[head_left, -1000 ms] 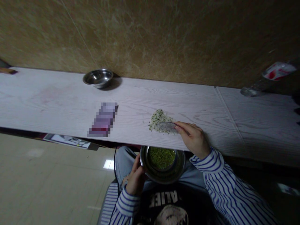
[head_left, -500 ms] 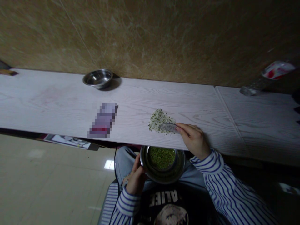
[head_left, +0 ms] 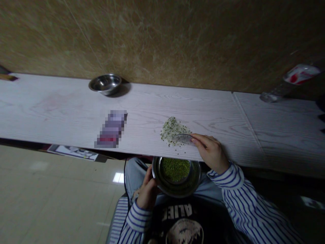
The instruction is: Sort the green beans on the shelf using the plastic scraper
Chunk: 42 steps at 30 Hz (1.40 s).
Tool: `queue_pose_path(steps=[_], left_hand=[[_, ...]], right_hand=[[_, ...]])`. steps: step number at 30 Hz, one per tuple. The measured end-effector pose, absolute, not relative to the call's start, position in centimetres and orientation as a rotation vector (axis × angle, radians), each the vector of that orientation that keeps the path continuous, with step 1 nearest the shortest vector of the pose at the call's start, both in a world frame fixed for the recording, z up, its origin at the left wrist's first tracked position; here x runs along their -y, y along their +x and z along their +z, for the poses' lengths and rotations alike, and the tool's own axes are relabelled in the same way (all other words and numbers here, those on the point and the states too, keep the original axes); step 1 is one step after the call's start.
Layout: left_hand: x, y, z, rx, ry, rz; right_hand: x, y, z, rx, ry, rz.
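Observation:
My left hand (head_left: 148,190) grips the left rim of a steel bowl (head_left: 179,192), held below the table's front edge over my lap. Small green beans (head_left: 175,171), like mung beans, cover the bowl's bottom. Pinched between thumb and fingers of my right hand (head_left: 210,150) is a thin, greyish see-through scraper-like piece (head_left: 184,138) with a curved upper edge. It rests at the front right of a flat heap of mixed white and green grains (head_left: 173,128) on the table. A few loose grains lie between the heap and the table edge, above the bowl.
On the pale wood-grain table (head_left: 144,105), another steel bowl (head_left: 105,84) stands against the wall. A pixelated purple rectangular item (head_left: 111,128) lies left of the heap. At the far right is a clear plastic bottle (head_left: 289,83) with a red-and-white label. A seam crosses the tabletop.
A few grains now lie nearer the table's front edge, below the heap. The scraper-like piece and both hands have stayed almost in place.

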State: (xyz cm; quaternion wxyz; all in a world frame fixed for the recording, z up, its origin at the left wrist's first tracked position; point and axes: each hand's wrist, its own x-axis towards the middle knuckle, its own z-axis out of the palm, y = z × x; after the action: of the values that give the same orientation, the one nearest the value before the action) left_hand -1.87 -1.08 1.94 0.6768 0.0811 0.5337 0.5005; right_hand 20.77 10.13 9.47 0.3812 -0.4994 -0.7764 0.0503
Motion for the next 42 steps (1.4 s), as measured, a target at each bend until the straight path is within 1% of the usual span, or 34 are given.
queue_pose_path(steps=[10, 18, 24, 30, 42], left_hand=[[1.0, -1.8, 1.5, -1.187, 0.206, 1.114], [1.1, -1.9, 1.6, -1.165, 0.195, 1.136], [1.2, -1.6, 1.3, -1.163, 0.188, 1.166], [1.1, -1.6, 1.7, -1.196, 0.192, 1.131], [1.3, -1.6, 1.3, -1.167, 0.228, 1.131]], right_hand=[[-8.8, 20.6, 10.4, 2.016, -1.280, 0.235], [-8.4, 23.1, 10.1, 1.947, -1.351, 0.180], [-8.2, 23.3, 10.1, 1.979, -1.317, 0.165], [-7.7, 23.2, 10.6, 2.002, -1.324, 0.232], [-7.3, 23.2, 10.4, 1.963, -1.352, 0.252]])
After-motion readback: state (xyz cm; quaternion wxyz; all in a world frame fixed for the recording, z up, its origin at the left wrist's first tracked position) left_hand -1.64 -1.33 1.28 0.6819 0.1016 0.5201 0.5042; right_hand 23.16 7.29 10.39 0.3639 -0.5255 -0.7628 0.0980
